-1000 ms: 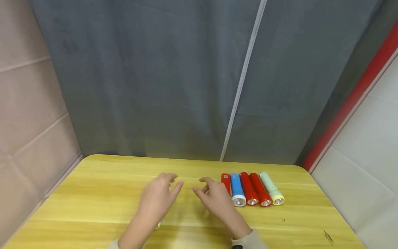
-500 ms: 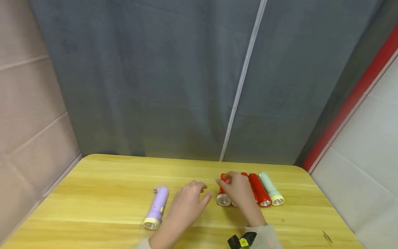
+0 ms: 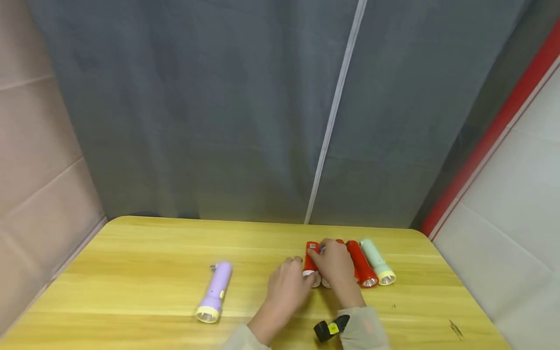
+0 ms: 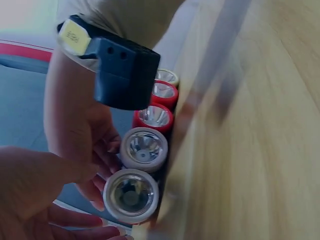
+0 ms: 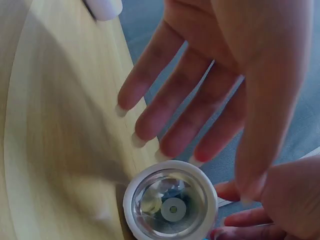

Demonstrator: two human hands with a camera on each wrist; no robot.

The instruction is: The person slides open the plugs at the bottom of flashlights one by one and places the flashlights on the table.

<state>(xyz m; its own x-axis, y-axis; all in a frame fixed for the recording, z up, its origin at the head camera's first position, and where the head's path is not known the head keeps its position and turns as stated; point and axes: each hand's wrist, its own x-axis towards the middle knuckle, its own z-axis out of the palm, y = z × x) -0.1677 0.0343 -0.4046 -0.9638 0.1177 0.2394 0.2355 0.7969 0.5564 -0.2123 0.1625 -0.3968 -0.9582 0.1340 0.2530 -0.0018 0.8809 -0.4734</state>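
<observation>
A row of flashlights lies at the right of the table. At its left end is a red flashlight [image 3: 310, 263] with a white rim, its lens [image 5: 172, 207] facing the person. My left hand [image 3: 285, 286] is beside this flashlight's head, its fingers extended in the right wrist view. My right hand [image 3: 338, 262] reaches over the row, thumb on the red flashlight's upper body. Under that hand, a blue flashlight [image 3: 323, 249] is mostly hidden; whether the right fingers grip either flashlight I cannot tell.
Two more red flashlights, one in plain sight [image 3: 363, 265], and a pale green flashlight [image 3: 377, 261] continue the row. A purple flashlight [image 3: 215, 291] lies apart at the left. A grey curtain [image 3: 197, 121] hangs behind the wooden table [image 3: 144, 272].
Both hands have moved right to the row: the left from beside the purple flashlight, uncovering it, to the red flashlight's head; the right from left of the row to above it.
</observation>
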